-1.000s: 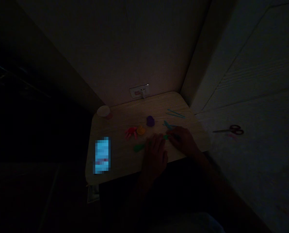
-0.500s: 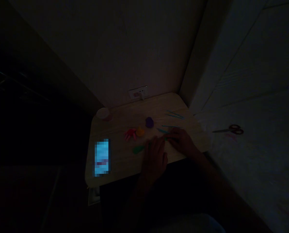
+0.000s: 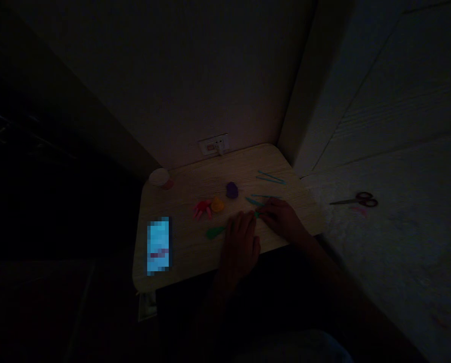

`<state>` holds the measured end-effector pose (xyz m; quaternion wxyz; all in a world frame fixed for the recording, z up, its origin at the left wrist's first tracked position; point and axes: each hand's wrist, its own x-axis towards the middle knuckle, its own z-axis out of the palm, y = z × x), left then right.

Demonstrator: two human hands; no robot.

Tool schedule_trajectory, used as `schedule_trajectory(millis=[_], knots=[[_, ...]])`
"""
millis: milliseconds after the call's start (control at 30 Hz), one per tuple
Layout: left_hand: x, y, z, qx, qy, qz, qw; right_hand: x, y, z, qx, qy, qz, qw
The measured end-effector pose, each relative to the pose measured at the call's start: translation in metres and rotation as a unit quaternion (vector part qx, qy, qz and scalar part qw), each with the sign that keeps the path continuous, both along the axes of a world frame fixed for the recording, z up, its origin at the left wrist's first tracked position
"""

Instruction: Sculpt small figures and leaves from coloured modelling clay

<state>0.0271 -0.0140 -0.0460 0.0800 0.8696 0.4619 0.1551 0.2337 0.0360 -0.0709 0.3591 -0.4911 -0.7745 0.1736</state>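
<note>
My left hand (image 3: pixel 240 244) lies on the table with its fingers stretched out over a green modelling-clay piece (image 3: pixel 215 232), whose wide end sticks out to the left. A small green end of clay (image 3: pixel 256 215) shows between my two hands. My right hand (image 3: pixel 282 218) has its fingers pinched together at that end; the fingertips are dim. Just beyond the right fingers lie a teal pointed tool (image 3: pixel 254 201) and a thin teal stick (image 3: pixel 265 196). A purple clay lump (image 3: pixel 232 190), an orange clay piece (image 3: pixel 217 204) and a red clay figure with pink legs (image 3: pixel 203 207) sit farther left.
A lit phone (image 3: pixel 158 247) lies at the left of the wooden table (image 3: pixel 187 262). A tub (image 3: pixel 159 177) stands at the back left corner. Two thin teal sticks (image 3: pixel 271 178) lie back right. Scissors (image 3: pixel 361 200) rest beyond the right edge. A wall socket (image 3: pixel 214 145) is behind.
The teal pointed tool, earlier tilted up by my right hand, now lies flatter and farther left beside the thin stick. My left hand has stayed on the green clay.
</note>
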Motion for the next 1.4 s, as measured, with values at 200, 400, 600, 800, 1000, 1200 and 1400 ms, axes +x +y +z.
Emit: schedule_trajectory(millis=[200, 400, 600, 800, 1000, 1200, 1400], knots=[[-0.0009, 0.0004, 0.0021, -0.005, 0.013, -0.005, 1.0, -0.0001, 0.0011, 0.0044, 0.007, 0.003, 0.026, 1.0], [0.0002, -0.0001, -0.0002, -0.009, 0.018, -0.007, 1.0, -0.0011, -0.0004, 0.0018, 0.012, -0.002, 0.016, 1.0], [0.0031, 0.0021, 0.0004, -0.01, 0.025, 0.003, 1.0, -0.0012, 0.0004, 0.0004, 0.016, 0.008, 0.013, 1.0], [0.0036, 0.0034, 0.0023, -0.004, 0.017, 0.002, 1.0, -0.0016, -0.0003, -0.0011, 0.015, 0.002, -0.005, 1.0], [0.003, 0.0014, 0.0035, -0.007, 0.006, 0.003, 1.0, -0.0035, -0.0042, 0.0013, 0.011, 0.005, -0.029, 0.999], [0.0023, 0.0015, 0.0055, -0.008, -0.003, 0.012, 1.0, -0.0036, -0.0028, 0.0, 0.003, 0.013, -0.032, 0.999], [0.002, 0.0012, 0.0041, -0.005, -0.003, 0.003, 1.0, -0.0034, -0.003, 0.002, -0.003, 0.007, -0.026, 1.0]])
